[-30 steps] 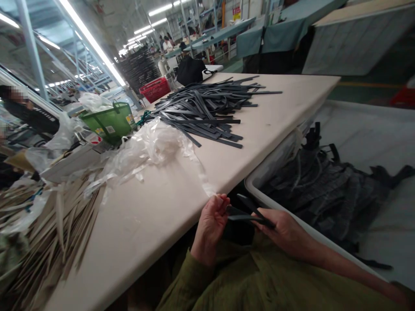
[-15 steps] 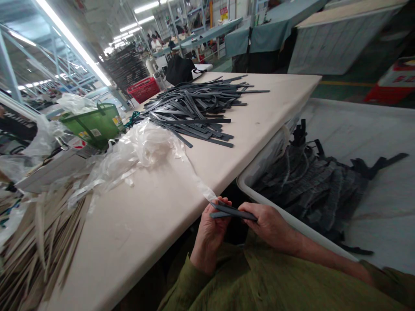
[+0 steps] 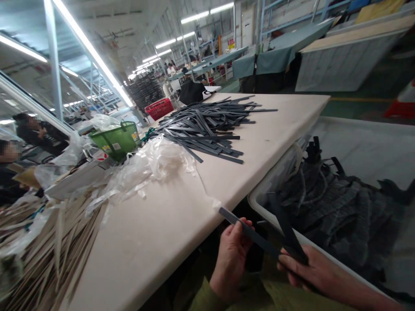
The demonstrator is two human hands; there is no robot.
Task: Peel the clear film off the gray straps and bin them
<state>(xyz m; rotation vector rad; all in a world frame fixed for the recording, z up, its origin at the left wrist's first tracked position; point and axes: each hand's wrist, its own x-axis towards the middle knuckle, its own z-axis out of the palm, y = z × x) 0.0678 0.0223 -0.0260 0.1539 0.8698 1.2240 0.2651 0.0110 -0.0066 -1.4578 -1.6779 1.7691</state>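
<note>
My left hand [image 3: 231, 255] and my right hand [image 3: 311, 270] are below the near edge of the pale table [image 3: 168, 224]. Between them they hold a dark grey folded strip [image 3: 259, 239]: one arm runs up-left past my left fingers, the other rises blurred above my right fingers. Left thumb and fingers pinch the strip. Right fingers are closed on it at the fold. A large pile of the same dark strips [image 3: 207, 125] lies further back on the table.
A white bin [image 3: 262, 194] at the right holds several dark bundled strips. Clear plastic wrap [image 3: 152, 162], a green basket [image 3: 116, 138] and pale strips [image 3: 48, 250] lie at the left. A red basket [image 3: 158, 108] stands behind. Other people sit at far left.
The strip, held flat and closed between both hands before, has spread into a V. Both hands have dropped lower and to the right in the view, and the camera tilted up.
</note>
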